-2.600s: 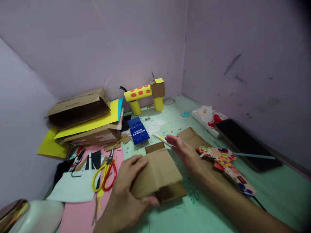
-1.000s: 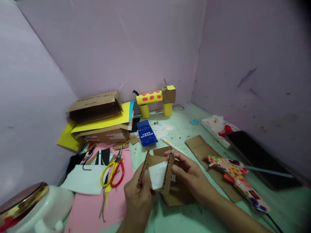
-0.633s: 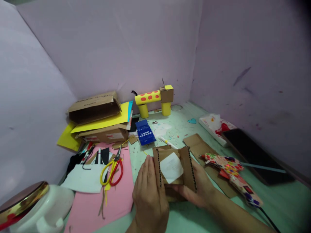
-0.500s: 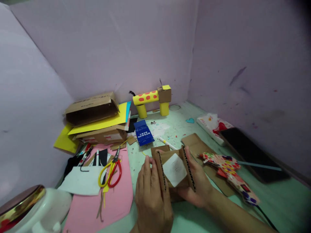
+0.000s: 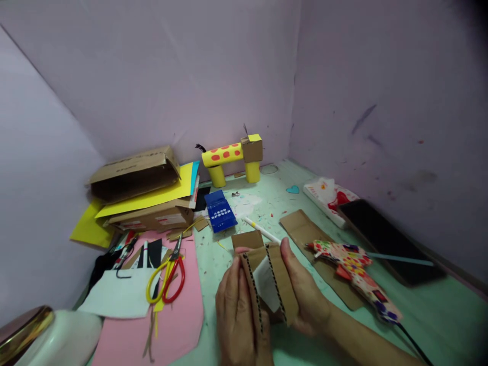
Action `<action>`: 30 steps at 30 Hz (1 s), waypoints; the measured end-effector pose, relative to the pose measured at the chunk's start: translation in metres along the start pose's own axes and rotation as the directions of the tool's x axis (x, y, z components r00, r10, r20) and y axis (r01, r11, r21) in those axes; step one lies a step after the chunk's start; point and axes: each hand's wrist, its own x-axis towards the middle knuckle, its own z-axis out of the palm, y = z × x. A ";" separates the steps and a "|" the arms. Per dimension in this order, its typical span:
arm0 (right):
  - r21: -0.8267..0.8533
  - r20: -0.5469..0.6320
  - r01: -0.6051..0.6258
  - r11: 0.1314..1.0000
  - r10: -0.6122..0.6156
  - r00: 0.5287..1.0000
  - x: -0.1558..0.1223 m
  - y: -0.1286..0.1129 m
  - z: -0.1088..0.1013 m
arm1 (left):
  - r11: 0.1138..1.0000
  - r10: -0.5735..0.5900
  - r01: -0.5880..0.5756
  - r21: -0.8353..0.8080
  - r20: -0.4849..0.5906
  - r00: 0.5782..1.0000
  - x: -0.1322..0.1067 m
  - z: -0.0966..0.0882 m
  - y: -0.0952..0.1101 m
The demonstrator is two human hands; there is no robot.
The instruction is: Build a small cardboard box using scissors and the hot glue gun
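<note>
Low in the middle of the view, 2 hands hold a folded cardboard piece (image 5: 286, 292) above the green tabletop (image 5: 211, 305). The left hand (image 5: 240, 310) presses its left wall, fingers straight and together; the right hand (image 5: 307, 292) grips the right wall, thumb up along the outside, its other fingers mostly hidden, perhaps curled underneath. A white label (image 5: 266, 282) shows between the 2 walls. A white marker (image 5: 261, 229) lies just behind; a flowered glue gun (image 5: 353, 269) lies to the right.
</note>
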 end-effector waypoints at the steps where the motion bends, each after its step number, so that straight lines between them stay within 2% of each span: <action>1: 0.016 -0.009 0.005 1.000 -0.004 1.000 -0.001 0.000 0.001 | 1.000 -0.008 0.008 -0.007 0.008 1.000 -0.001 0.001 0.000; 7: 0.039 0.003 0.024 0.999 -0.024 1.000 0.000 0.002 -0.001 | 0.999 0.025 -0.026 -0.024 -0.023 0.999 -0.004 0.006 -0.003; 12: -0.045 0.061 0.059 0.997 -0.057 0.997 0.007 0.002 -0.007 | 0.996 -0.021 0.021 -0.090 0.001 1.000 0.000 0.001 -0.005; 15: -0.141 0.081 0.149 0.979 -0.139 0.987 0.011 0.000 -0.011 | 0.970 -0.179 0.184 -0.156 0.041 0.983 0.008 -0.010 -0.009; 18: -0.254 0.102 0.308 0.917 -0.291 0.951 0.013 -0.002 -0.018 | 0.908 -0.394 0.397 -0.138 0.047 0.918 0.020 -0.020 -0.013; 20: -0.316 0.186 0.417 0.852 -0.375 0.908 0.013 -0.002 -0.024 | 0.867 -0.482 0.484 -0.120 0.048 0.875 0.027 -0.023 -0.015; 22: -0.404 0.295 0.486 0.775 -0.393 0.871 0.010 -0.002 -0.028 | 0.840 -0.524 0.527 -0.129 0.056 0.850 0.032 -0.023 -0.015; 24: -0.540 0.339 0.469 0.699 -0.329 0.881 0.006 -0.002 -0.029 | 0.836 -0.527 0.527 -0.153 0.041 0.849 0.032 -0.021 -0.014; 26: -0.656 0.302 0.426 0.623 -0.300 0.905 0.002 -0.006 -0.028 | 0.858 -0.481 0.482 -0.177 0.053 0.875 0.029 -0.020 -0.010; 28: -0.696 0.255 0.424 0.579 -0.353 0.900 0.000 -0.014 -0.029 | 0.885 -0.394 0.412 -0.217 0.123 0.911 0.027 -0.022 -0.007; 30: -0.673 0.197 0.462 0.577 -0.463 0.864 -0.002 -0.025 -0.033 | 0.908 -0.271 0.323 -0.267 0.215 0.938 0.030 -0.029 -0.008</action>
